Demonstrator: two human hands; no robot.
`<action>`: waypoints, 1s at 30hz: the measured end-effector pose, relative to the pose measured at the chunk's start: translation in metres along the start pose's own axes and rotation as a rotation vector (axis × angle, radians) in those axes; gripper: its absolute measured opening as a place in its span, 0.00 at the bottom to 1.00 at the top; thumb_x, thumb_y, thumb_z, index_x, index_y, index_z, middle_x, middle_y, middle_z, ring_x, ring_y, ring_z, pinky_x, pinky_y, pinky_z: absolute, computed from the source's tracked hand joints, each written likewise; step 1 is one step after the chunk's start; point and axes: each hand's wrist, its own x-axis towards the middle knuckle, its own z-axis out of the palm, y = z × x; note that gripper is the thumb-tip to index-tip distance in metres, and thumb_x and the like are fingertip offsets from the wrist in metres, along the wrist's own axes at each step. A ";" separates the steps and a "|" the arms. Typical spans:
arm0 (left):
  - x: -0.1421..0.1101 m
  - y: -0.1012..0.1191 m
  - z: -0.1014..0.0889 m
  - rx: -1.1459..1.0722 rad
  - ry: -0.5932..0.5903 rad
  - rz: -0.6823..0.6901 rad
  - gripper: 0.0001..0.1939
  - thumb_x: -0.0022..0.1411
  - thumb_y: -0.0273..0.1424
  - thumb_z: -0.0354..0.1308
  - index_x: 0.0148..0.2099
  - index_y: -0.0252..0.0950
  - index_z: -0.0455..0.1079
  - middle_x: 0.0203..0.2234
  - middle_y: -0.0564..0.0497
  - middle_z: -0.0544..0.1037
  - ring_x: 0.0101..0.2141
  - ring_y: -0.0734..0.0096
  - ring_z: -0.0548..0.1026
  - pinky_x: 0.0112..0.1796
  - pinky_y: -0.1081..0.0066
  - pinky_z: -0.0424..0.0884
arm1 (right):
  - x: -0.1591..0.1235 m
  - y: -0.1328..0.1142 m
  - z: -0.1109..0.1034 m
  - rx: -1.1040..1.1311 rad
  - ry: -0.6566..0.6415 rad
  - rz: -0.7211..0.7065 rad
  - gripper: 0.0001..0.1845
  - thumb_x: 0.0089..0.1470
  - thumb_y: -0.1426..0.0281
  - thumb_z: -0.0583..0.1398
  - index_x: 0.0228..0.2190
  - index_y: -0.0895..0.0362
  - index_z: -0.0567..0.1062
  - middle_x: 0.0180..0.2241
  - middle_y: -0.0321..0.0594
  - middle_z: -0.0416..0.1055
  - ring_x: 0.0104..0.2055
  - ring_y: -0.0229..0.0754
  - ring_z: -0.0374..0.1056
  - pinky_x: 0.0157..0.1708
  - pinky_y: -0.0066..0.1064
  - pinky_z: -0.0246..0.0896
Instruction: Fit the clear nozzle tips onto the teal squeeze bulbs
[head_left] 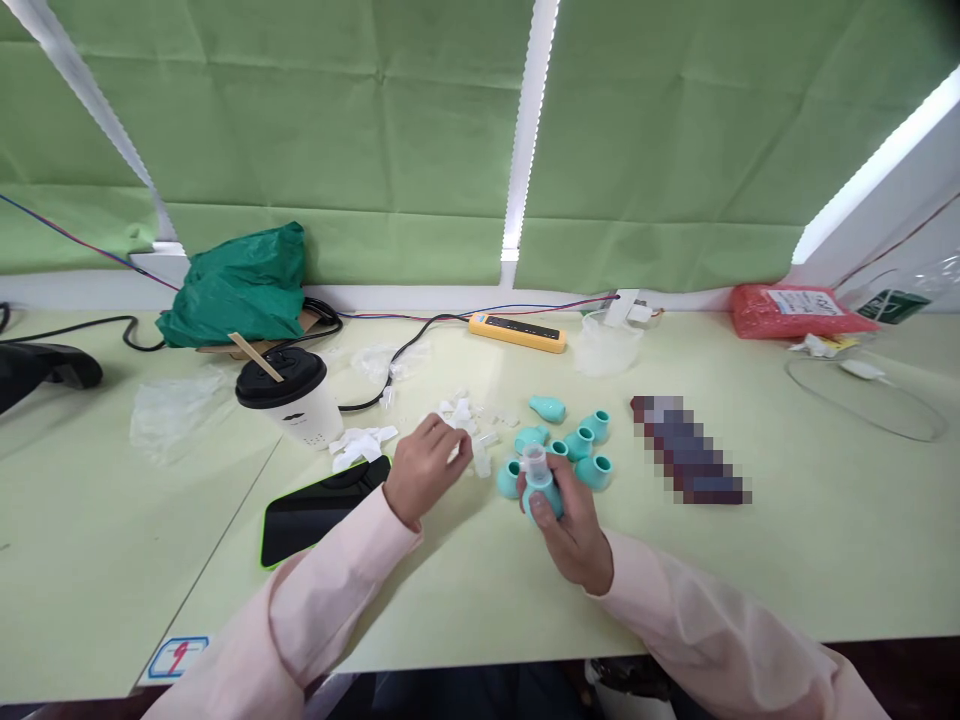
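My right hand (570,530) is closed around a teal plastic piece (541,492) with a clear cap on top, held upright just above the table. Several more teal pieces (581,443) lie grouped right behind it. My left hand (424,468) is curled over a scatter of small white plastic parts (469,415), fingertips pinched at one of them; what it grips is too small to name. Both sleeves are pale pink.
A white cup with a black lid and wooden stirrer (289,395) stands to the left. A phone in a green case (319,510) lies by my left wrist. A yellow power strip (517,332), green bag (240,285), clear tub (609,343) and cables sit farther back.
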 end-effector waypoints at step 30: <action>0.006 0.013 -0.006 -1.127 -0.618 -0.749 0.26 0.58 0.44 0.32 0.13 0.36 0.47 0.06 0.56 0.51 0.11 0.79 0.53 0.13 0.75 0.52 | 0.005 -0.016 -0.005 -0.150 -0.549 -0.270 0.07 0.50 0.66 0.51 0.31 0.56 0.65 0.24 0.37 0.63 0.25 0.37 0.58 0.27 0.29 0.54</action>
